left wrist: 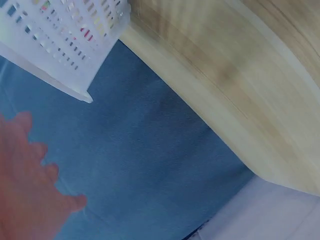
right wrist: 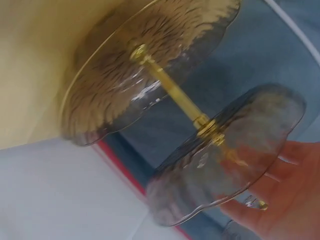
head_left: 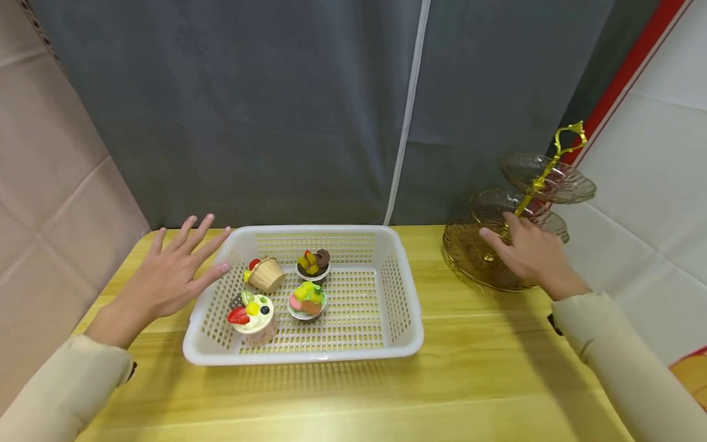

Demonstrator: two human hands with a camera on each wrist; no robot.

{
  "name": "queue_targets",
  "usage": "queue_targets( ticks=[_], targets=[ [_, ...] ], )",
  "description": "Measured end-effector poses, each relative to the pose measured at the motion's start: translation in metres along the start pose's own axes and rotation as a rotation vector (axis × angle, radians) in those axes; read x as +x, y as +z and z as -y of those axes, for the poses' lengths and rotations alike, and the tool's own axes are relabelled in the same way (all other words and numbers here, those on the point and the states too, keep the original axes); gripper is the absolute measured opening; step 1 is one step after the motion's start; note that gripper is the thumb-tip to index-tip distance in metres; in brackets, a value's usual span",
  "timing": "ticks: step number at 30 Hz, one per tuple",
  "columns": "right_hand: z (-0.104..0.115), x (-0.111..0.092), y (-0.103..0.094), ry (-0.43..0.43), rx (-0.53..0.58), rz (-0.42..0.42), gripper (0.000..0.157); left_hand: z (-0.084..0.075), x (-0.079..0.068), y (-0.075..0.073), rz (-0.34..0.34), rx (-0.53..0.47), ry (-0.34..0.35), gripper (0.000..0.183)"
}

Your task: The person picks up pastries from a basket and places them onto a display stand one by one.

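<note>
My left hand [head_left: 171, 276] hovers by the left side of a white plastic basket [head_left: 309, 356], fingers spread, holding nothing. Inside the basket are several decorated cupcakes: one with a strawberry and cream top [head_left: 256, 316], one with green topping and fruit [head_left: 307, 299], a chocolate one [head_left: 313, 264], and one tipped over with a tan cup [head_left: 267, 275]. My right hand [head_left: 533, 255] is extended at a tiered glass cake stand [head_left: 469, 258], thumb and forefinger apart, overlapping its lower plates. Through the upper plate [right wrist: 230, 160], part of that hand shows in the right wrist view.
Basket and stand both rest on a wooden table [head_left: 331, 405]. A dark grey curtain [head_left: 248, 110] hangs along the back edge. Pale cloth walls rise at the left [head_left: 50, 202] and right [head_left: 652, 202]. The stand's gold handle [head_left: 571, 138] sticks up near the right wall.
</note>
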State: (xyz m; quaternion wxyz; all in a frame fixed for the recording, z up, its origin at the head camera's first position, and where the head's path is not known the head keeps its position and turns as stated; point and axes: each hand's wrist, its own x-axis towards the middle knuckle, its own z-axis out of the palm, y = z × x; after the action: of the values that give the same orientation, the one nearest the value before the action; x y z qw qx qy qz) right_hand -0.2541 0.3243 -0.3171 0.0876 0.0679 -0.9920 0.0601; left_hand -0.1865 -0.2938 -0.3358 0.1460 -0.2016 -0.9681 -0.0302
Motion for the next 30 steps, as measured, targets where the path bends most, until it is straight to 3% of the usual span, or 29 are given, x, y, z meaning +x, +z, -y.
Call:
queue_targets(
  ticks=[5,10,14,20,30],
  targets=[
    [-0.019,0.003,-0.005,0.065,0.048,0.02,0.09,-0.008,-0.007,-0.001,0.055,-0.029,0.055,0.07],
    [-0.033,0.01,-0.006,0.153,0.148,0.122,0.101,-0.015,-0.017,0.0,0.072,-0.053,0.121,0.073],
    [-0.037,0.016,-0.008,0.196,0.22,0.126,0.102,-0.017,-0.025,0.004,0.054,-0.066,0.178,0.077],
    [-0.033,0.026,-0.01,0.231,0.355,0.031,0.104,-0.016,-0.036,0.007,0.037,-0.09,0.201,0.084],
    [-0.031,0.039,-0.014,0.281,0.569,0.069,0.107,-0.014,-0.055,0.012,-0.056,-0.019,0.305,0.09]
  ],
)
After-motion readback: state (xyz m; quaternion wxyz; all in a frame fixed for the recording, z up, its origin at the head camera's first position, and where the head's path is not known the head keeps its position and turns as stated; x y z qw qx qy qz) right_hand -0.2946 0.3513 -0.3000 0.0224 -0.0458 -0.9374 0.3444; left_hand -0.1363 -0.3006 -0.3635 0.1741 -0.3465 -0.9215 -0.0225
